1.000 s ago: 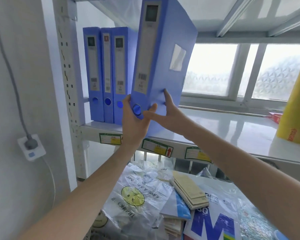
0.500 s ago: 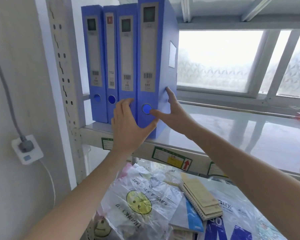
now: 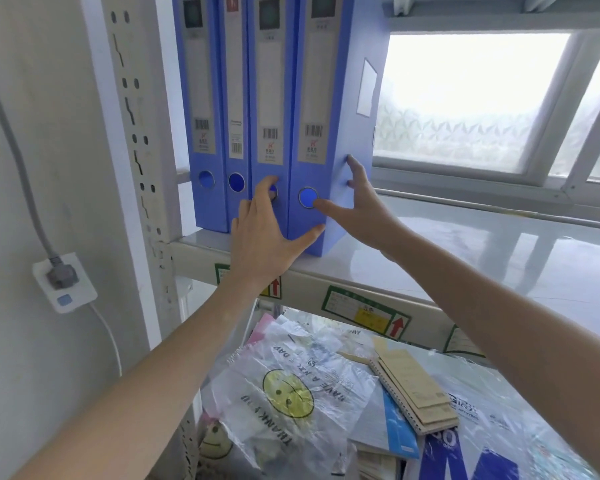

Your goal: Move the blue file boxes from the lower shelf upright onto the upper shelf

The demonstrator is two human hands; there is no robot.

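Observation:
Several blue file boxes (image 3: pixel 236 81) stand upright side by side at the left end of the upper shelf (image 3: pixel 465 258). The rightmost box (image 3: pixel 312 98) stands on the shelf, close against its neighbour. My right hand (image 3: pixel 357 209) clasps its lower front corner, thumb on the spine by the round hole, fingers spread on the right side. My left hand (image 3: pixel 260 237) lies flat against the lower spines, fingertips at the neighbour's finger hole, thumb along the rightmost box's bottom edge. The box tops are cut off by the frame.
A perforated metal post (image 3: pixel 136 133) borders the boxes on the left, with a wall socket (image 3: pixel 63 282) and cable beside it. The lower shelf holds a smiley plastic bag (image 3: pixel 288 393), spiral notebooks (image 3: pixel 413 389) and printed sheets. A window (image 3: pixel 465 98) is behind the shelf.
The rightmost box went from tilted in the air to upright on the shelf beside the others. My left hand shifted from gripping its base to lying flat on the spines.

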